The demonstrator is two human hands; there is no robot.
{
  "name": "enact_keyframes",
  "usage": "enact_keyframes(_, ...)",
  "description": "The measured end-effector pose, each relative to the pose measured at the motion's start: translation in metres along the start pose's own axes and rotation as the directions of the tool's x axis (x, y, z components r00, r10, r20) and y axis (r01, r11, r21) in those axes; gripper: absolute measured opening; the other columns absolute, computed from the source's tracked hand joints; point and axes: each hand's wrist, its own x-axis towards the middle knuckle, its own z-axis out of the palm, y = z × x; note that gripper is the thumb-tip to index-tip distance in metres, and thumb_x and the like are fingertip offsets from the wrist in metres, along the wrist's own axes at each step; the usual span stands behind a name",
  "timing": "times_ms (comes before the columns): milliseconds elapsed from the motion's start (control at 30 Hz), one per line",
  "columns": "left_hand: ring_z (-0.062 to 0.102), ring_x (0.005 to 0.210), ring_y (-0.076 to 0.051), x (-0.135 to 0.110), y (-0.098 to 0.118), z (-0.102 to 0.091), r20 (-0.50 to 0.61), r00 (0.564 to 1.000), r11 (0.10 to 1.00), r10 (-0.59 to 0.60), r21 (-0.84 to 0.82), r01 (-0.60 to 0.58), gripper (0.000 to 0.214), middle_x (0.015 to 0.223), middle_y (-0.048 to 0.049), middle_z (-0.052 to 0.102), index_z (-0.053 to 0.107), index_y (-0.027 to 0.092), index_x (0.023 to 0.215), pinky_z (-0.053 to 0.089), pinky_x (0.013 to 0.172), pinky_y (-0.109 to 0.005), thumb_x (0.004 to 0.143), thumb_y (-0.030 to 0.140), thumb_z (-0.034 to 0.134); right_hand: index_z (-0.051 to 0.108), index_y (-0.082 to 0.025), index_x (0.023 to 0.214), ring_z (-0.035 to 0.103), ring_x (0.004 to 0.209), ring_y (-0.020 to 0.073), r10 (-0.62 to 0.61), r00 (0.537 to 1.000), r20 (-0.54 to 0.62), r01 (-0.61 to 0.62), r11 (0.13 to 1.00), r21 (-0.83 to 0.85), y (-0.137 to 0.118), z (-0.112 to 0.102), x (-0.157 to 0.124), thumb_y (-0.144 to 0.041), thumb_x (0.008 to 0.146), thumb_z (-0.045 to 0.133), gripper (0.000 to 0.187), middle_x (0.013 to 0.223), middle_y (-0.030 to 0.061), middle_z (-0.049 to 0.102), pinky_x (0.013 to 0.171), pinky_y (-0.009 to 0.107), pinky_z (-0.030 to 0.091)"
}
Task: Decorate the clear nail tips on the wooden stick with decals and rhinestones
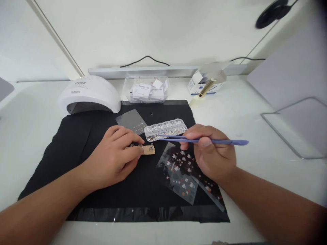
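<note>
My left hand [119, 154] is closed on a small beige strip [148, 150] lying on the black mat [102, 197]. Little clear and shiny pieces stand on the strip, partly hidden by my fingers. Purple tweezers [230, 142] lie pinched in my right hand [213, 153], pointing left. Their tips reach the near left compartment of a clear divided case [166, 127] filled with small rhinestones. Whether the tips hold a stone is too small to tell. Below my right hand lie transparent sticker sheets [178, 177] with white and red figures.
A white nail lamp [92, 90] stands at the back left. Beside it, a clear plastic tub [126, 92] holds white packets. At the back right are an open white box [217, 89] and a gold tube [206, 87]. Another transparent sheet [130, 119] lies behind my left hand.
</note>
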Motion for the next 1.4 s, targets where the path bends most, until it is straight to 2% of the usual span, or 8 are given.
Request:
enact_keyframes(167, 0.060, 0.103, -0.023, -0.002, 0.001, -0.001, -0.003, 1.000, 1.000, -0.003, -0.025, 0.003, 0.013, 0.109, -0.0057, 0.068, 0.065, 0.020, 0.097, 0.043, 0.093, -0.047, 0.090, 0.011, 0.059, 0.076, -0.030, 0.093, 0.062, 0.059, 0.0121, 0.011, 1.000, -0.014, -0.012, 1.000, -0.009, -0.001, 0.000, 0.001, -0.041, 0.092, 0.064, 0.017, 0.077, 0.0001, 0.064, 0.052, 0.030, 0.050)
enact_keyframes(600, 0.061, 0.101, -0.021, -0.002, 0.000, -0.004, -0.102, 0.994, 0.998, -0.032, -0.062, 0.026, 0.014, 0.104, -0.0049, 0.070, 0.061, 0.019, 0.093, 0.046, 0.093, -0.044, 0.087, 0.007, 0.062, 0.075, -0.029, 0.093, 0.062, 0.059, 0.0112, 0.013, 1.000, -0.022, -0.013, 1.000, 0.004, -0.001, -0.001, 0.001, -0.041, 0.092, 0.064, 0.017, 0.077, -0.0006, 0.065, 0.053, 0.029, 0.050)
enact_keyframes(1067, 0.061, 0.099, -0.021, -0.002, -0.002, -0.006, -0.064, 0.995, 0.996, -0.078, -0.044, 0.076, 0.010, 0.102, -0.0042, 0.069, 0.058, 0.020, 0.085, 0.044, 0.093, -0.044, 0.088, 0.010, 0.059, 0.075, -0.029, 0.093, 0.061, 0.059, 0.0120, 0.038, 0.999, -0.015, -0.038, 0.999, -0.007, -0.001, -0.003, 0.001, -0.042, 0.092, 0.064, 0.017, 0.077, -0.0005, 0.064, 0.054, 0.030, 0.049)
enact_keyframes(1400, 0.060, 0.098, -0.021, -0.007, -0.009, -0.010, -0.018, 0.993, 0.992, -0.114, -0.061, 0.113, 0.013, 0.101, -0.0040, 0.068, 0.054, 0.019, 0.079, 0.043, 0.092, -0.042, 0.090, 0.015, 0.060, 0.073, -0.029, 0.090, 0.061, 0.057, 0.0141, 0.066, 0.996, -0.053, -0.069, 0.996, -0.054, 0.000, -0.006, 0.001, -0.046, 0.090, 0.065, 0.019, 0.076, 0.0000, 0.067, 0.055, 0.033, 0.052)
